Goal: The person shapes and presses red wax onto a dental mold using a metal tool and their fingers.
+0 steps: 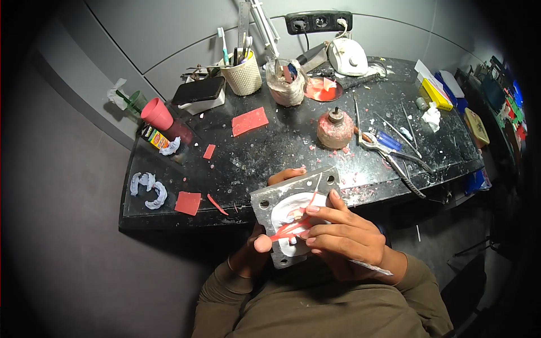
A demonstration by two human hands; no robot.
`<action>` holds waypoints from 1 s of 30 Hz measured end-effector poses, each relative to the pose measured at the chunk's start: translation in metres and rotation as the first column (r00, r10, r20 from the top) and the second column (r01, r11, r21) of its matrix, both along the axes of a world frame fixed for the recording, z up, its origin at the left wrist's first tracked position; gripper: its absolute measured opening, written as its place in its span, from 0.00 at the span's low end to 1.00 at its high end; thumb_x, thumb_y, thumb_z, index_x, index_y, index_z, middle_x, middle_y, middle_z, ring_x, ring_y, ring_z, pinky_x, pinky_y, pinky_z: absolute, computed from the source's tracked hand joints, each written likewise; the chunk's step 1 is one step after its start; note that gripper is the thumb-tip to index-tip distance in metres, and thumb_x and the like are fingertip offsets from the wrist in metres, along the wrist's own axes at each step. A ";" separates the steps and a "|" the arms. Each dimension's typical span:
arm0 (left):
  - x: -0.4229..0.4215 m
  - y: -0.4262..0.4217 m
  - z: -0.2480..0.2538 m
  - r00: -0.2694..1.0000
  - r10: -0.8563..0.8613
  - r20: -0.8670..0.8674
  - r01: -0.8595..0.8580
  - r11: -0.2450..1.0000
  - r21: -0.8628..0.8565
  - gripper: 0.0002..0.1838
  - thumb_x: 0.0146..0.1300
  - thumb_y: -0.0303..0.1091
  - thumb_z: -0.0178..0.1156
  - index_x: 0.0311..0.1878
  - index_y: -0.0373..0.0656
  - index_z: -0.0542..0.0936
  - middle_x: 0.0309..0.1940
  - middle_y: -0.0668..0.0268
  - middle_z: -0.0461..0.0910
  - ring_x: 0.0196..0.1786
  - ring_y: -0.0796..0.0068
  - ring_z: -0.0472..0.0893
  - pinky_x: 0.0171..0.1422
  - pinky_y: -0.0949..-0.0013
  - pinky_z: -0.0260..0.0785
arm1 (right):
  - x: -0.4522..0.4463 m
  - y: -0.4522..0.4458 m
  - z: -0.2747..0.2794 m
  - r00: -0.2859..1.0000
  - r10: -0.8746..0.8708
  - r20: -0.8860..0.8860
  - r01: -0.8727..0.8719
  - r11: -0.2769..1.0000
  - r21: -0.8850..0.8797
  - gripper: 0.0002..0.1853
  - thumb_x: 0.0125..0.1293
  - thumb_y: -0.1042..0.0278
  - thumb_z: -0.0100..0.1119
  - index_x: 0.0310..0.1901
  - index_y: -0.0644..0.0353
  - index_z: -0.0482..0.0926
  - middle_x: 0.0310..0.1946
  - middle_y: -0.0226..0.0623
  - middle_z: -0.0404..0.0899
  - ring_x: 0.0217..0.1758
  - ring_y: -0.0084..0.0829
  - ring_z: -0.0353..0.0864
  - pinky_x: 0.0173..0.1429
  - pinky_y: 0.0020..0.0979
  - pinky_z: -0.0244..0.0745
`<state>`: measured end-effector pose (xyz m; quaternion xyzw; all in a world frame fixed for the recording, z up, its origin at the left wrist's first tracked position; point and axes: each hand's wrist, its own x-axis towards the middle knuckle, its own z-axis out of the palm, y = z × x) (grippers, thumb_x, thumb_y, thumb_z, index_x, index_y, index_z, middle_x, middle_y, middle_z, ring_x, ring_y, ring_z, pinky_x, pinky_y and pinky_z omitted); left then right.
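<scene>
An olive sleeve [414, 293] fills the bottom right; at lower centre, the left hand [262, 243] clamps the grey metal block [298, 183], right hand [352, 238] fingers touching its red strips [285, 231], before the dark surface [217, 169]. A slim tool [372, 267] juts beneath the right palm.

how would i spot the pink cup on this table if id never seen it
Find the black table and go to its left side, just left of the white box. The pink cup there is opaque, while the green cup behind it is see-through.
</scene>
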<state>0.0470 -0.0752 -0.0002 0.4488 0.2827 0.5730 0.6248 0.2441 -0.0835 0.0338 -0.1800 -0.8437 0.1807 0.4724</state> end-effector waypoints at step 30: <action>-0.007 0.007 -0.008 0.986 -0.121 0.114 0.114 0.991 0.066 0.78 0.32 0.85 0.71 0.80 0.39 0.57 0.71 0.47 0.74 0.74 0.52 0.76 0.81 0.44 0.72 | -0.005 -0.004 0.003 0.998 -0.031 -0.056 0.029 0.999 -0.039 0.10 0.64 0.81 0.74 0.47 0.64 0.87 0.44 0.39 0.89 0.68 0.45 0.86 0.83 0.59 0.64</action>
